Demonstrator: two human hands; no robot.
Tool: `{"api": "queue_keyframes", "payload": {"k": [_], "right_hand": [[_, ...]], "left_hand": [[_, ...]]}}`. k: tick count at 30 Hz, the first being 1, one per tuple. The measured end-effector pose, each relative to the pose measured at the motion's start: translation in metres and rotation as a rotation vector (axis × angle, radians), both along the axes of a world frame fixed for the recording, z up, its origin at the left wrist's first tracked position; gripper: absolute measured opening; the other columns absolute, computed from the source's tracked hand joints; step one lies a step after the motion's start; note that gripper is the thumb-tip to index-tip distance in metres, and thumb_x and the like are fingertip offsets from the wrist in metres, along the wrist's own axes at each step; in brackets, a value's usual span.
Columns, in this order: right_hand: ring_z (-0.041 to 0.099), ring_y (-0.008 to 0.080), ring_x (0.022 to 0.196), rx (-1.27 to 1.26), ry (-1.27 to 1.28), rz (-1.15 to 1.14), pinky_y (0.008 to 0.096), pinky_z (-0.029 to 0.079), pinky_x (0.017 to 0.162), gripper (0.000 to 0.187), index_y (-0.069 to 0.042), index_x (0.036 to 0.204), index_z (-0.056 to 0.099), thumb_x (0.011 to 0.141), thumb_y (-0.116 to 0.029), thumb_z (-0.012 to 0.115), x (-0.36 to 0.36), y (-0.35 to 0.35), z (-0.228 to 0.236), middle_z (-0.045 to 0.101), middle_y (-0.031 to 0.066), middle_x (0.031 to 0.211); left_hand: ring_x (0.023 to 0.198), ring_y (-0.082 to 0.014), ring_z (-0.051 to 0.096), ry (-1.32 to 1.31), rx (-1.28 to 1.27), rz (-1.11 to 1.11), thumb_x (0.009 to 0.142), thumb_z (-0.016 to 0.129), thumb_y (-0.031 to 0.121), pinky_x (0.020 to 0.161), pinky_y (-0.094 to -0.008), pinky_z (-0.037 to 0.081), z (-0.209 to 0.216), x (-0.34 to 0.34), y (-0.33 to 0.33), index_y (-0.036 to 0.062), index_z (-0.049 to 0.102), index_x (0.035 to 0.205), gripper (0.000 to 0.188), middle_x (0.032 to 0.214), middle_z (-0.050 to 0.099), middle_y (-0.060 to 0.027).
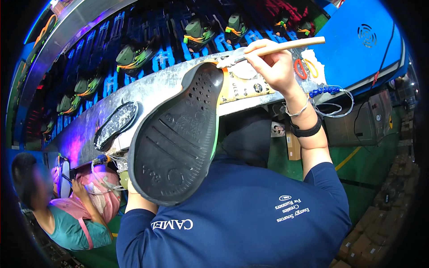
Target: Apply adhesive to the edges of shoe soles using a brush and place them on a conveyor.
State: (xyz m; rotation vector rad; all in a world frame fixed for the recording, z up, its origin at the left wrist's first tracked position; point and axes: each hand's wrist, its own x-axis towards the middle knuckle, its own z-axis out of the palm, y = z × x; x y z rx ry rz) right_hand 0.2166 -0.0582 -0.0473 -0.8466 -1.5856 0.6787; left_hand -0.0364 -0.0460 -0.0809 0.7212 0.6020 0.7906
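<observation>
So, the big black shoe sole (174, 147) was tilted up right in front of the person's chest, wide end down low, the narrower end with all the little holes reaching up over the workbench (163, 78). It had a thin green strip showing down its right edge. Left hand (131, 186) was mostly hidden behind the sole's lower left side, so I honestly couldn't tell how the fingers were placed. Right hand (272, 62) was easier: it gripped a brush (297, 44) by its pale wooden handle, with the whitish head right beside the narrow end of the sole. Couldn't tell if they actually touched.

Under the brush there was a yellowish printed sheet (246, 89) on the bench, and just right of that hand sat a red loop (300, 69) and an orange loop (310, 69), probably scissor handles. A blue segmented hose (325, 90) was near the wrist. Another black sole piece (117, 125) lay on the bench to the left. Beyond the bench, dark shoes (134, 58) with orange and green trim stood in a row, and a co-worker (73, 223) in teal was off to the left.
</observation>
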Motion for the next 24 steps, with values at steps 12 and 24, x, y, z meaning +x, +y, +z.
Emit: {"api": "queue_keyframes", "payload": {"k": [12,24], "right_hand": [[0.044,0.0041,0.051,0.015,0.023,-0.044,0.0165,0.034,0.044,0.005,0.004,0.076,0.056,0.073,0.001,0.056,-0.007,-0.021,-0.018,0.053,0.0029,0.067],[0.051,0.004,0.056,0.098,0.042,-0.129,0.0162,0.04,0.049,0.006,0.003,0.077,0.055,0.072,0.002,0.057,-0.01,-0.008,-0.014,0.054,0.0022,0.067]], "left_hand": [[0.084,-0.0124,0.054,0.172,0.05,0.016,0.078,0.055,0.027,0.074,-0.0267,0.044,0.007,0.001,-0.002,0.0033,0.047,0.108,0.039,0.096,0.056,-0.0059],[0.104,-0.0123,0.04,0.001,0.13,-0.212,0.079,0.054,0.026,0.087,-0.0282,0.034,0.031,0.01,-0.007,0.0053,0.027,0.126,0.058,0.117,0.041,-0.0055]]}}
